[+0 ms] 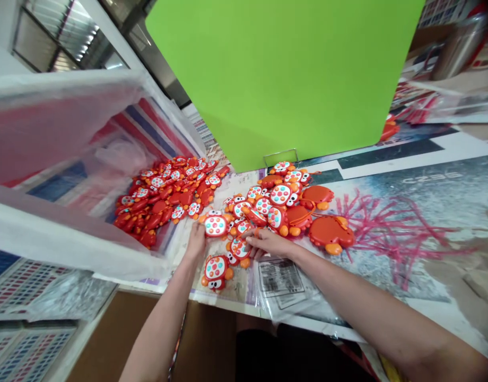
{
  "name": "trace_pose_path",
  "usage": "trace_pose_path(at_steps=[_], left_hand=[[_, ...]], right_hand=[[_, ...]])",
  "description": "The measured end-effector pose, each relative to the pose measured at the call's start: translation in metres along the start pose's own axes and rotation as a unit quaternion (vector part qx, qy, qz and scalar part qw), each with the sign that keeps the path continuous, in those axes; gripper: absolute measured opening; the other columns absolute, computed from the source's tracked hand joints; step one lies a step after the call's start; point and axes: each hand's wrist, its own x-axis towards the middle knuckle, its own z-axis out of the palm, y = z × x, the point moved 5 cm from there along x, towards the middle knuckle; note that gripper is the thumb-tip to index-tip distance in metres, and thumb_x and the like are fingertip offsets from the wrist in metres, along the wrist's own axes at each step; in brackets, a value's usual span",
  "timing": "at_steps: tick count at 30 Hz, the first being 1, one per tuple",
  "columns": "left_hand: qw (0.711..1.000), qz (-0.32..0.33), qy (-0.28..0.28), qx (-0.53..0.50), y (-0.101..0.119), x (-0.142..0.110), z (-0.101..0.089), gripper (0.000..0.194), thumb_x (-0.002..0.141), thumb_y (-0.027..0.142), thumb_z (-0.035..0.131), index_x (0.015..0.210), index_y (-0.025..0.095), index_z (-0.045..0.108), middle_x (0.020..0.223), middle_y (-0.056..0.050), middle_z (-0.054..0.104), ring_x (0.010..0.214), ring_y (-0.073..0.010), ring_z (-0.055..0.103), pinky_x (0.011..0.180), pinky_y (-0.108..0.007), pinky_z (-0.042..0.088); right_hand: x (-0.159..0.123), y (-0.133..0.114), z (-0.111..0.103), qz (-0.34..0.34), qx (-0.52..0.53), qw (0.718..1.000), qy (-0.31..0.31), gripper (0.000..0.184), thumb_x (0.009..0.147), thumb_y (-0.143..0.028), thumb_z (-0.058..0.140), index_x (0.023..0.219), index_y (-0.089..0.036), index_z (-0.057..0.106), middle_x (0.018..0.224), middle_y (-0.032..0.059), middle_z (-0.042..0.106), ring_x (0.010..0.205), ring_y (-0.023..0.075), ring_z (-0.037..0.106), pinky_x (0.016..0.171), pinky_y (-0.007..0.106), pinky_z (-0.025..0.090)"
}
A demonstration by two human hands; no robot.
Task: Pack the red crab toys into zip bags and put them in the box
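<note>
L. hand [196, 240] grips one crab toy [215, 226] at its edge, fingers curled round it; toy is orange-red w/ white face panel, pink and teal buttons, on the table near front edge. R. hand [268, 242] lies flat, fingertips pressing a second crab [239, 248]. A third crab [215, 270] sits just below, apart from both hands. Approx. a dozen more in the table cluster [286, 204]; 3 lie back-up, plain orange. Several dozen (not countable) spill from the plastic-lined bin [69, 159]. One green panel [284, 74] behind; one printed sheet [281, 278] by r. wrist.
</note>
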Motion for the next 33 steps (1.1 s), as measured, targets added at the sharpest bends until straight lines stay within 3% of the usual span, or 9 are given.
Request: trace_pose_path(at_steps=[4,6,9,12,14,21,23,29,33], left_hand=[[0.988,-0.064,-0.141,-0.025,0.021,-0.061,0.049,0.059,0.085,0.04,0.061,0.138,0.023,0.041,0.104,-0.006,0.065,0.074,-0.0156,0.064,0.063,-0.03,0.059],[0.976,-0.089,-0.191,-0.049,0.032,-0.08,0.06,0.065,0.086,0.045,0.061,0.143,0.027,0.034,0.116,-0.008,0.062,0.079,-0.0175,0.067,0.064,-0.033,0.061],[0.964,-0.106,-0.235,-0.068,0.04,-0.094,0.065,0.085,0.078,0.049,0.071,0.146,0.03,0.024,0.126,-0.011,0.058,0.085,-0.0206,0.069,0.063,-0.034,0.062],[0.968,-0.091,-0.232,-0.043,0.039,-0.097,0.063,0.104,0.066,0.042,0.084,0.145,0.029,0.018,0.123,-0.012,0.058,0.084,-0.0221,0.069,0.06,-0.034,0.062],[0.971,-0.087,-0.219,-0.032,0.034,-0.098,0.063,0.105,0.063,0.041,0.086,0.142,0.028,0.019,0.119,-0.011,0.059,0.081,-0.0213,0.069,0.059,-0.033,0.061],[0.99,-0.018,-0.135,-0.034,0.023,-0.088,0.056,0.062,0.073,0.045,0.078,0.115,0.022,0.039,0.098,-0.002,0.062,0.08,-0.015,0.065,0.073,-0.029,0.056],[0.991,-0.005,-0.129,-0.036,0.023,-0.085,0.056,0.057,0.074,0.045,0.077,0.11,0.022,0.04,0.095,0.0,0.06,0.079,-0.0143,0.064,0.073,-0.028,0.054],[0.997,0.029,-0.068,-0.021,0.033,-0.062,0.05,0.06,0.079,0.052,0.07,0.123,0.022,0.041,0.109,-0.006,0.062,0.092,-0.0184,0.065,0.085,-0.033,0.053],[0.986,0.071,-0.144,0.045,0.037,-0.036,0.053,0.067,0.083,0.055,0.065,0.137,0.022,0.042,0.131,-0.011,0.058,0.111,-0.0218,0.062,0.096,-0.036,0.05]], right_hand=[[-0.001,0.002,-0.004,0.009,-0.003,1.0,0.021,0.04,0.092,-0.058,0.059,0.096,-0.018,0.058,0.066,-0.0003,0.068,0.053,0.0114,0.065,0.05,0.021,0.054],[0.0,0.004,-0.007,0.003,-0.026,0.999,0.027,0.046,0.091,-0.063,0.056,0.082,-0.018,0.057,0.057,-0.0006,0.064,0.048,0.0112,0.061,0.047,0.021,0.051],[0.0,0.003,-0.008,-0.022,-0.04,0.999,0.022,0.05,0.088,-0.067,0.057,0.079,-0.019,0.058,0.054,-0.0011,0.062,0.046,0.0113,0.058,0.046,0.022,0.05],[-0.001,0.003,-0.007,-0.028,-0.037,0.999,0.014,0.051,0.085,-0.07,0.059,0.082,-0.018,0.059,0.055,-0.001,0.063,0.048,0.0117,0.059,0.047,0.022,0.05],[-0.001,0.004,-0.007,-0.025,-0.042,0.999,0.008,0.053,0.084,-0.071,0.059,0.081,-0.018,0.059,0.057,-0.0001,0.063,0.05,0.0119,0.06,0.049,0.022,0.051],[0.0,0.008,-0.006,-0.016,-0.09,0.996,0.001,0.052,0.086,-0.069,0.057,0.079,-0.018,0.061,0.06,0.0027,0.066,0.055,0.0138,0.063,0.052,0.024,0.053],[0.0,0.007,-0.006,-0.013,-0.095,0.995,0.003,0.053,0.086,-0.069,0.057,0.079,-0.017,0.061,0.06,0.0026,0.066,0.054,0.0136,0.063,0.051,0.023,0.052],[-0.004,0.002,0.003,-0.001,-0.074,0.997,-0.035,0.055,0.085,-0.071,0.058,0.076,-0.016,0.063,0.062,0.0007,0.067,0.051,0.0103,0.061,0.05,0.021,0.051],[-0.005,0.002,0.006,-0.006,-0.097,0.993,-0.068,0.053,0.083,-0.068,0.063,0.072,-0.016,0.063,0.062,-0.0006,0.066,0.05,0.0088,0.058,0.05,0.02,0.049]])
